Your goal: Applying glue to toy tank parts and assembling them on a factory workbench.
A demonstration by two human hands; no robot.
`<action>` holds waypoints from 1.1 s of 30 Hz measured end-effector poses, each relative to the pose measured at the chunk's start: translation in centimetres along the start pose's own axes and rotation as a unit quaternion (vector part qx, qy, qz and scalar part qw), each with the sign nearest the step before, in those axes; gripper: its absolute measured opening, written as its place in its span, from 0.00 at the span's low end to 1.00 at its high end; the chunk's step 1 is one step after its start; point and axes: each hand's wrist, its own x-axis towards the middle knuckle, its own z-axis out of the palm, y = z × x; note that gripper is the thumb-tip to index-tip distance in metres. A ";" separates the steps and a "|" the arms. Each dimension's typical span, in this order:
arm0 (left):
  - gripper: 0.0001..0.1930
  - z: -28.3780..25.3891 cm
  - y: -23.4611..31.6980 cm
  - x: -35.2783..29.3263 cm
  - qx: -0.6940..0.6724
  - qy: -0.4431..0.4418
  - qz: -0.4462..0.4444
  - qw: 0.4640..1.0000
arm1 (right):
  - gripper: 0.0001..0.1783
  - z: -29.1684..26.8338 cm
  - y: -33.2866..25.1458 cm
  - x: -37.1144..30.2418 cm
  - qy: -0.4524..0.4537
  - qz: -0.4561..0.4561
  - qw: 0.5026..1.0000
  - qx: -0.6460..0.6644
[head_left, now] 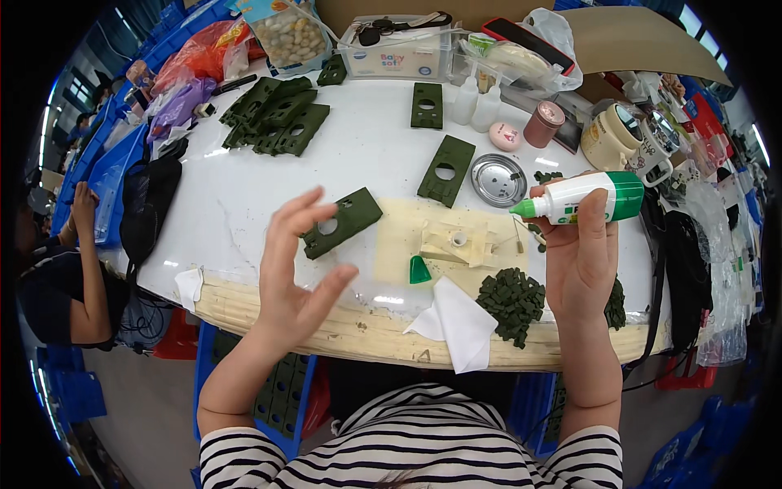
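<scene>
My left hand (292, 285) is raised over the table's near left part, fingers spread and holding nothing. Just beyond its fingers lies a dark green plastic hull plate (352, 218) with a round hole. In my right hand (580, 265) is a white-and-green squeeze bottle (574, 198), held sideways with its green nozzle pointing left. Below and left of the bottle, a cream-coloured fixture block (444, 248) sits on a yellowish sheet (395, 224). A small green cap (419, 270) lies beside the block. Two more hull plates (446, 169) (427, 106) lie farther back.
Small dark green pieces (511, 308) form a heap near a white cloth (463, 326). A round metal dish (498, 181), small bottles (487, 107) and mugs (611, 134) stand at right. Stacked hull plates (273, 118) lie back left. Another person's arm (85, 269) shows far left.
</scene>
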 end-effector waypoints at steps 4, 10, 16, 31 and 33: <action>0.37 -0.8 8.3 0.6 -0.580 -0.243 0.029 0.777 | 0.14 -0.7 0.4 0.0 -0.005 -0.003 1.000 -0.010; 0.28 -1.9 12.1 0.7 -0.639 -0.284 0.065 0.712 | 0.14 -0.5 0.0 0.3 0.000 -0.010 1.000 -0.016; 0.23 -1.1 12.6 0.7 -0.665 -0.283 0.098 0.684 | 0.15 -0.3 -0.1 0.1 -0.022 -0.019 1.000 -0.009; 0.12 -0.6 13.6 1.9 -0.690 -0.256 0.200 0.647 | 0.15 -0.5 -0.4 0.1 -0.019 -0.026 0.999 -0.012; 0.11 -0.8 14.0 2.8 -0.654 -0.250 0.216 0.681 | 0.16 -0.4 -0.2 0.0 -0.010 -0.027 1.000 -0.006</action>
